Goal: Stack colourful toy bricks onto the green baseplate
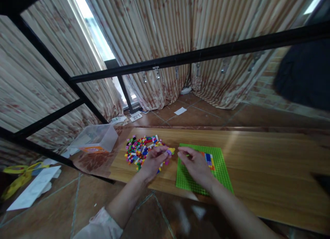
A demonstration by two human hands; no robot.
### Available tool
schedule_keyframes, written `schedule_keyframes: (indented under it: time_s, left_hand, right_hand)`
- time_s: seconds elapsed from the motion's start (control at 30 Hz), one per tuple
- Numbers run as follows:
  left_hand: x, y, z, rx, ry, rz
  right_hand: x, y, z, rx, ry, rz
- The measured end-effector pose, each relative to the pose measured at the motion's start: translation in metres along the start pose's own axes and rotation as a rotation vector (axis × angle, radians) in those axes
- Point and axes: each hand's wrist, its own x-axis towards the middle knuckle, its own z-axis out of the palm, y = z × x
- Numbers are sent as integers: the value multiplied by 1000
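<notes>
Between the thumb and fingers of my left hand (pixel 154 160) are small toy building bricks (pixel 170 151), yellow and purple. My left hand is over the right side of a pile of loose toy bricks (pixel 136 149) in many colours. My right hand (pixel 193 160) hovers over the left part of a green studded baseplate (pixel 221 173), its fingers curled in toward the thumb. Whatever its fingertips hold, if anything, is too small to make out. On the baseplate, partly behind my right hand, a patch of blue, white, orange and yellow bricks (pixel 209 160) is fixed.
The wooden board (pixel 263 163) carries the pile and baseplate. A clear plastic box (pixel 103 137) with an orange label stands to the left. Black metal bars (pixel 180 58) cross in front of the curtains (pixel 160 25). Paper (pixel 36 187) and a yellow bag (pixel 19 178) lie at lower left.
</notes>
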Motion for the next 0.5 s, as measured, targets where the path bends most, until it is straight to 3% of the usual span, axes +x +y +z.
schedule_keyframes:
  time_s: [0.1,0.23,0.5]
  left_hand:
    - [-8,0,19,-216,-31,-136]
    - [-12,2,32,-301,-64,-169]
    - [-8,5,45,20,-68,34]
  right_hand:
    - [0,-4,-4,178,-31,37]
    - [-3,-6,-9,252,6,32]
    - [-10,-3,-19,203,8,-66]
